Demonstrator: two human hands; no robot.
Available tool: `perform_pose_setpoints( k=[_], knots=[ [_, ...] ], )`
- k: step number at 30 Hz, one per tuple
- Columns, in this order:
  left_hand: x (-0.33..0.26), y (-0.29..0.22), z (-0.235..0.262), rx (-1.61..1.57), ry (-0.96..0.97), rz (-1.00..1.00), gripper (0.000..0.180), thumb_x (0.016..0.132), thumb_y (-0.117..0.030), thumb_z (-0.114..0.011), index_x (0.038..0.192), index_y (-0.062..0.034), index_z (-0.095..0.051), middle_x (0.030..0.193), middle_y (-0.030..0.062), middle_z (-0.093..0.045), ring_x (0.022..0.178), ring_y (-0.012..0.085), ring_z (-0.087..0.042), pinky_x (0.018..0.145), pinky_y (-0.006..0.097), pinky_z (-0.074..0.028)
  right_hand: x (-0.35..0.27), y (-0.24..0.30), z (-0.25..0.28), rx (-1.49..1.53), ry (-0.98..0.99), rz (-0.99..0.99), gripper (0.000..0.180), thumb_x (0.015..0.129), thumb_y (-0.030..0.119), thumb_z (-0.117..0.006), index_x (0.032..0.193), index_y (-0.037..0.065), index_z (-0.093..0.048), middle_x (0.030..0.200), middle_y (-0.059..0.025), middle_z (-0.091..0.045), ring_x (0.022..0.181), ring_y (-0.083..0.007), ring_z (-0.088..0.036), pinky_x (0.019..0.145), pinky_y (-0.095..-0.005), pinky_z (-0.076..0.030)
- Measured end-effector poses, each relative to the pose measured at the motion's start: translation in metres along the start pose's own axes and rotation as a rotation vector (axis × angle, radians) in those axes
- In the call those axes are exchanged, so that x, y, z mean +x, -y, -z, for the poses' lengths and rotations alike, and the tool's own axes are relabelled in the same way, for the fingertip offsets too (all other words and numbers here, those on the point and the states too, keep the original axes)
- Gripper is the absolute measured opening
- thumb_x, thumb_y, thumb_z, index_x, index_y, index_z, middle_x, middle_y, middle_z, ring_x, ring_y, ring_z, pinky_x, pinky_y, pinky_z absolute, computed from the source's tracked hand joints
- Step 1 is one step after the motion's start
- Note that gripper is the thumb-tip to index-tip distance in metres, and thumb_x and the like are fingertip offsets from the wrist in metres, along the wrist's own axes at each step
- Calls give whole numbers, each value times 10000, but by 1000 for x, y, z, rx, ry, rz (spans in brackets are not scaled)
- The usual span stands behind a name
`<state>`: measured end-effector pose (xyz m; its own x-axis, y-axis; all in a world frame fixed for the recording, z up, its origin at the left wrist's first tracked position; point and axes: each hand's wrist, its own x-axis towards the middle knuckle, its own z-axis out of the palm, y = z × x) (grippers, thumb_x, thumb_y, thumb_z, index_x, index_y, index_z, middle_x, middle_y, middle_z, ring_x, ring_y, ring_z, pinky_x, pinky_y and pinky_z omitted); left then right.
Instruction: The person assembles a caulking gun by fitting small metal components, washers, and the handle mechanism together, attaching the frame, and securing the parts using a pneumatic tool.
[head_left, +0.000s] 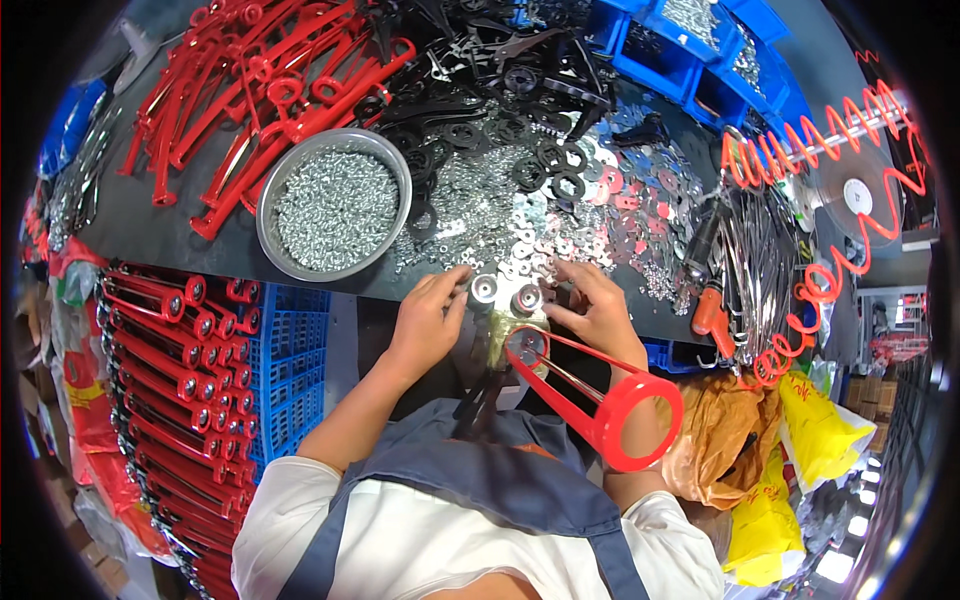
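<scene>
My left hand rests at the table's front edge, fingers stretched and apart, beside a round metal piece. My right hand is opposite, thumb and forefinger apart around the space beside a second round piece with a dark rim. I see nothing held in either hand. Between my wrists, a red two-armed frame has one end at a small yellowish block below the edge. Its large red ring sticks out toward my right forearm. Loose small metal parts lie just beyond my fingertips.
A metal bowl of small rivets stands left of centre. Red frames and black parts are piled behind. Blue bins stand far right; a red-handled power tool and coiled red hose are right. Stacked red frames lie left.
</scene>
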<state>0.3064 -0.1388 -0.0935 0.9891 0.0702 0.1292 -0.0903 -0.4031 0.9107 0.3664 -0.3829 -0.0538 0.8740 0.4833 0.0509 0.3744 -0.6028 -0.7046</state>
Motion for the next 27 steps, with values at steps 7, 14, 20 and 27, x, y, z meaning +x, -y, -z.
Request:
perform_pose_setpoints(
  k=[7,14,20,27],
  knots=[
    [-3,2,-7,-45,-81,-11,323,812,38,-597,1130,-17,-608,1004,144,-661,805,230,-647,715,296,-513,-43,-16,-9,119,-328,-99,265,792,66,-700,1045,2,-652,832,-95,-633,654,-157,-564,621,-269,-464],
    [-33,-26,-16,-524,361,100,1011,621,-214,-850,1432,-25,-277,1370,197,-455,1215,331,-482,1008,407,-400,-52,-34,-20,351,-335,-2,135,821,59,-653,929,-19,-666,841,-137,-657,737,-221,-631,675,-287,-483],
    [-31,-43,-55,-514,199,-170,299,947,-78,-499,1239,-14,-483,1108,102,-591,1002,175,-581,857,301,-477,-46,-24,-3,401,-314,135,133,820,44,-649,937,-18,-664,841,-140,-658,743,-230,-636,678,-292,-487],
    [-4,-67,-73,-651,-81,139,186,954,-112,-486,1101,-12,-544,900,50,-625,828,121,-604,696,259,-482,-80,-32,4,379,-386,102,130,821,36,-633,931,-25,-665,829,-135,-657,723,-221,-636,660,-285,-486]
  ],
)
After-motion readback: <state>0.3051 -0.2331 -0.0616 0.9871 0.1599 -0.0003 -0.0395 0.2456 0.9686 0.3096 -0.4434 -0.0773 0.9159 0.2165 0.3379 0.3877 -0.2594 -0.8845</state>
